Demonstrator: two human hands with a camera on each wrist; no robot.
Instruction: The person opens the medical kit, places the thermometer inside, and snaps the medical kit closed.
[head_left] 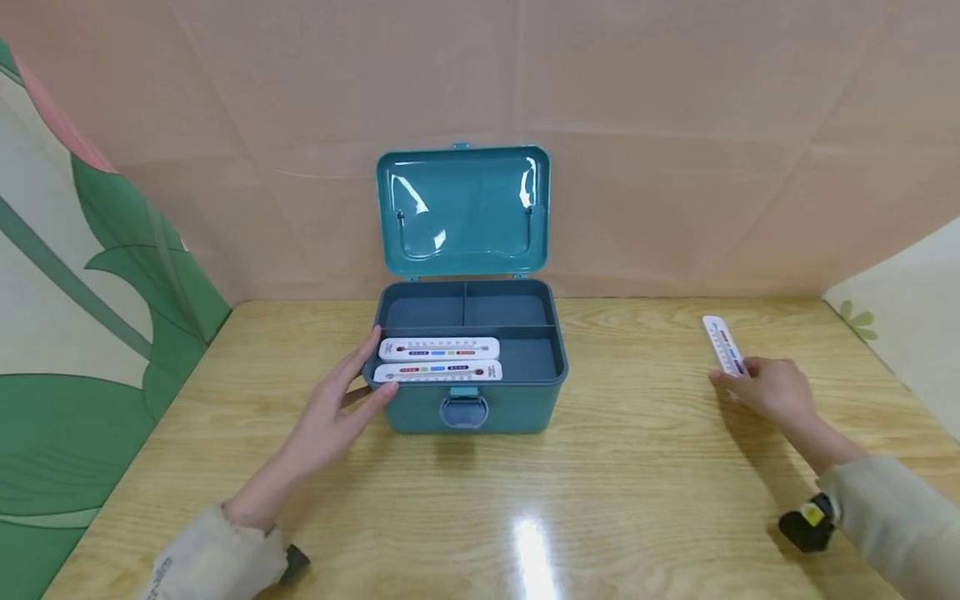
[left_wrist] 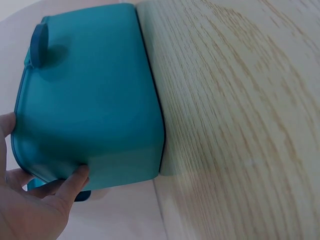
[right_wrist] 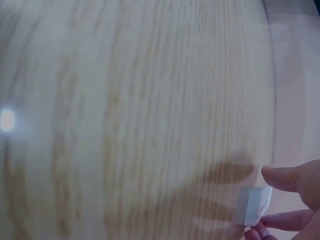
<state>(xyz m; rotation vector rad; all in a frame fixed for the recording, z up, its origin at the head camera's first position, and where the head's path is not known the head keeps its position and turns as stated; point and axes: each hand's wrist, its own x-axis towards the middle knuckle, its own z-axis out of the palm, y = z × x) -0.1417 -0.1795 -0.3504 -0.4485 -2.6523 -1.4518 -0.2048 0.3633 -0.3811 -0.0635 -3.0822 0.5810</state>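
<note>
A teal storage box [head_left: 405, 408] with its lid [head_left: 462, 208] raised stands mid-table. Two white strip thermometers [head_left: 439, 348] lie side by side in its front section, toward the left. My left hand [head_left: 330, 408] holds the box's front left corner, thumb at the front rim and fingers along the left side. In the left wrist view, bent fingers [left_wrist: 72, 187] touch the side wall. Far to the right, my right hand [head_left: 772, 390] grips the near end of another white thermometer [head_left: 722, 342], its far end pointing away. The right wrist view shows this thermometer [right_wrist: 256, 205] end-on between thumb and fingers.
Dividers [head_left: 464, 305] split the box into compartments, two at the back. A round clasp [head_left: 464, 412] hangs on its front. The wooden table [head_left: 637, 467] ends at a pinkish cloth backdrop [head_left: 675, 167], with a leaf-patterned panel [head_left: 67, 433] along the left.
</note>
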